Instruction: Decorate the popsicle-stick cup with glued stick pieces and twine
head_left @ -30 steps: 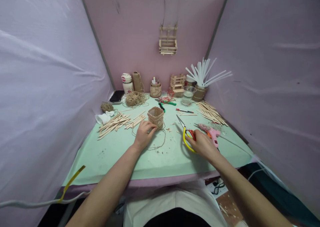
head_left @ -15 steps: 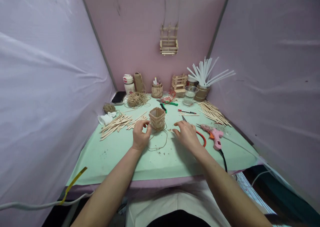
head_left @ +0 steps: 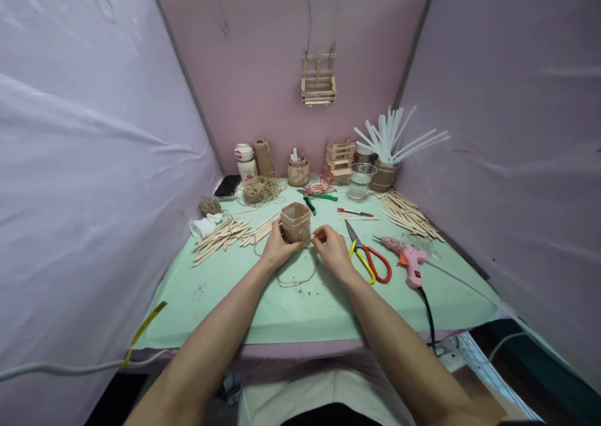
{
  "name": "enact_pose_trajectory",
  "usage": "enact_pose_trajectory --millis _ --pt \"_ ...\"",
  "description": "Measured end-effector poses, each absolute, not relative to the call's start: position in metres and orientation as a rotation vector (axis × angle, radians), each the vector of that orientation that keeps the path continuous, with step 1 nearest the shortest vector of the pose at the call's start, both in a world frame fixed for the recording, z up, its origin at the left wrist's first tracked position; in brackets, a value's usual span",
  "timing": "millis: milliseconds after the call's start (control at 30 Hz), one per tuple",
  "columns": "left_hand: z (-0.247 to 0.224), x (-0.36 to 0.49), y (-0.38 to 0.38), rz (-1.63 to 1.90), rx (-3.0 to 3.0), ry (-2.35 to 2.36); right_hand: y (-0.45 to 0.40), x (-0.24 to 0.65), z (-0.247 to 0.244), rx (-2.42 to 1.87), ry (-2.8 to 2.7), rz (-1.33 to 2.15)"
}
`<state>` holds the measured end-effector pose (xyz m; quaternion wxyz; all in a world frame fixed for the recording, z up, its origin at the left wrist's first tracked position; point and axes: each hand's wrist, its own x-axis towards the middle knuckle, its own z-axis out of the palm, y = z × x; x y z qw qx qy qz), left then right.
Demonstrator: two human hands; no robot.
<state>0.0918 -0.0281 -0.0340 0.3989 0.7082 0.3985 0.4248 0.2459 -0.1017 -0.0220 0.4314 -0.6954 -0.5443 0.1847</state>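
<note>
A small box-shaped holder point(head_left: 296, 224) with a braided rim stands upright on the green cloth. My left hand point(head_left: 280, 248) grips its left side and lower front, thumb stretched across the base. My right hand point(head_left: 331, 249) is at the holder's lower right corner, its fingertips pinched on what looks like thin twine. A loop of twine point(head_left: 297, 284) lies on the cloth in front of the holder. Right of my right hand rest scissors point(head_left: 367, 258) with one red and one yellow handle.
A pink glue gun point(head_left: 409, 260) lies at the right with its cord. Craft sticks point(head_left: 223, 240) are spread at the left, and more sticks point(head_left: 410, 215) at the right. Behind are green-handled pliers point(head_left: 310, 202), a pen point(head_left: 355, 212), a tangle of twine point(head_left: 260, 190) and a water cup point(head_left: 360, 180).
My left hand has closed around the holder. My right hand has moved left to the holder's lower corner and pinched its fingers, uncovering the scissors. The view has shifted slightly.
</note>
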Motion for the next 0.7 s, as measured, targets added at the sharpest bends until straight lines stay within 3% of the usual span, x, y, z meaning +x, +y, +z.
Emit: enact_pose_trajectory --millis 200,333,467,700 --pt "-0.009 0.073 -0.011 1.175 1.409 1.038 -0.110 0.235 -0.015 -1.659 -1.422 0.475" --pt "0.023 0.065 0.001 1.087 1.173 0.788 -0.113 0.217 -0.002 -1.464 -1.810 0.519" --pt "0.033 0.079 0.005 1.018 1.071 0.569 -0.104 0.216 0.023 -1.427 -1.745 0.213" --pt "0.002 0.120 -0.014 1.062 0.895 0.442 -0.084 0.206 0.048 -1.361 -1.441 -0.231"
